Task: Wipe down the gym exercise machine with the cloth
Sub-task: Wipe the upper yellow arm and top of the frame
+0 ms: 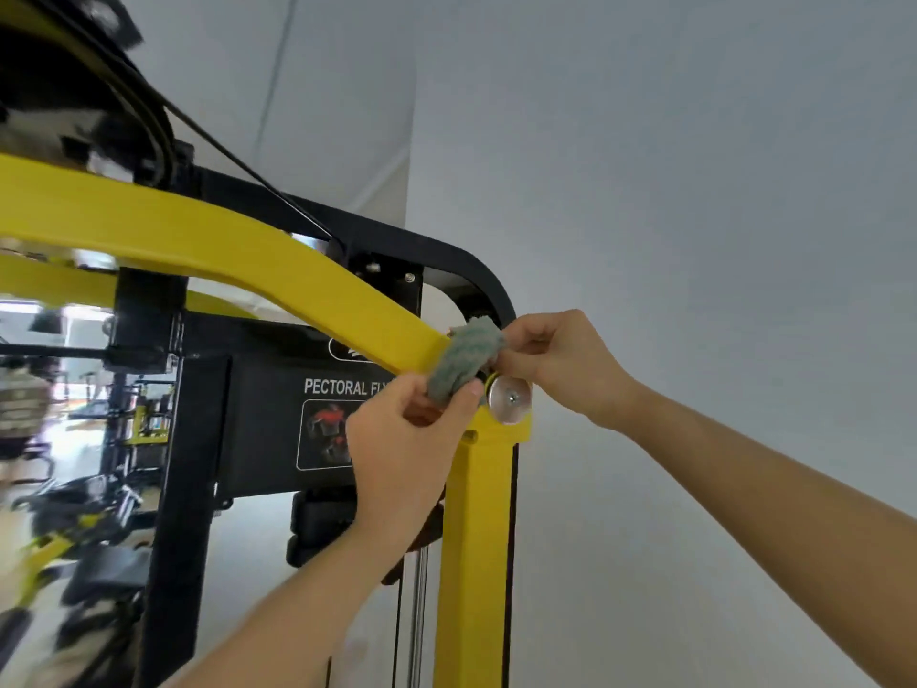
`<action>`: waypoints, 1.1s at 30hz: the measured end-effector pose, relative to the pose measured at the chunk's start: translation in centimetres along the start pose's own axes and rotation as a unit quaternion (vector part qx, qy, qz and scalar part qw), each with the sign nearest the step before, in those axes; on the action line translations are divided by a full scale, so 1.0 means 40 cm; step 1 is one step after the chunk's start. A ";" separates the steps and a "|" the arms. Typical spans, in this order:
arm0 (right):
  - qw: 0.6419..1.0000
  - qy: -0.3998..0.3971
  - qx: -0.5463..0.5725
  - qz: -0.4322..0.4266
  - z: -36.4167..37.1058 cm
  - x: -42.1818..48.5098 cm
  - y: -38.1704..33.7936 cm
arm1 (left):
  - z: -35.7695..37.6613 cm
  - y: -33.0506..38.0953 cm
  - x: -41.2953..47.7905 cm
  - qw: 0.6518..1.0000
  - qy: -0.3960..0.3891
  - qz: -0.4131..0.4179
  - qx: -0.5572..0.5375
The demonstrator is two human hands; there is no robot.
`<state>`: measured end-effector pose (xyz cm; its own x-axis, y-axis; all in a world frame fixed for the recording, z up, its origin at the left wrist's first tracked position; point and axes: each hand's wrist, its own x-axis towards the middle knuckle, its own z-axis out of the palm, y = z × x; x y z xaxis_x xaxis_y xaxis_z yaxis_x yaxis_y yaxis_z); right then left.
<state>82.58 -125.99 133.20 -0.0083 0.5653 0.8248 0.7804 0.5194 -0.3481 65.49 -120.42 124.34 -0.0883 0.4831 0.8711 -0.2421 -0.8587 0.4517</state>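
Observation:
The gym machine has a curved yellow bar (238, 250) that runs down to a yellow upright post (476, 538), with a silver round cap (510, 400) at the joint. A grey-green fuzzy cloth (461, 360) is draped over the yellow bar just above that joint. My left hand (402, 454) pinches the cloth's lower end from below the bar. My right hand (560, 365) grips the cloth's upper end on the far side of the bar. Both hands hold the cloth stretched across the bar.
A black frame (446, 255) arches behind the yellow bar, carrying a black panel (278, 414) labelled "PECTORAL FLY". A black cable (238, 166) runs up left. A steel guide rod (419, 613) stands beside the post. A plain white wall (694, 191) fills the right. Other gym machines (74, 489) lie lower left.

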 end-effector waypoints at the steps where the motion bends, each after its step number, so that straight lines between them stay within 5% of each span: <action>1: 0.999 0.015 0.026 -0.016 -0.003 -0.007 0.013 | 0.004 0.019 0.008 0.999 0.001 0.025 0.020; 8: 0.993 0.061 0.098 -0.031 -0.070 0.003 0.113 | 0.062 0.117 0.139 0.968 -0.028 0.143 0.203; 11: 0.993 0.029 0.115 0.027 -0.098 0.027 0.144 | 0.104 0.134 0.217 0.938 -0.061 0.151 0.306; 17: 0.907 -0.131 0.371 0.149 -0.138 0.065 0.190 | 0.194 0.124 0.362 0.920 -0.115 0.054 0.372; 22: 0.848 -0.153 0.490 0.135 -0.121 0.122 0.253 | 0.211 0.095 0.454 0.955 -0.167 -0.096 0.227; 28: 0.911 -0.001 0.394 0.121 -0.115 0.244 0.302 | 0.180 0.072 0.578 0.937 -0.225 -0.126 0.236; 33: 0.989 0.084 0.120 0.020 -0.111 0.340 0.279 | 0.130 0.072 0.671 0.931 -0.220 -0.137 0.257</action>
<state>93.94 -115.34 142.51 0.1383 0.4845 0.8638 0.6076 0.6473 -0.4603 67.46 -110.83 150.03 0.3399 0.6766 0.6532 0.3067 -0.7363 0.6031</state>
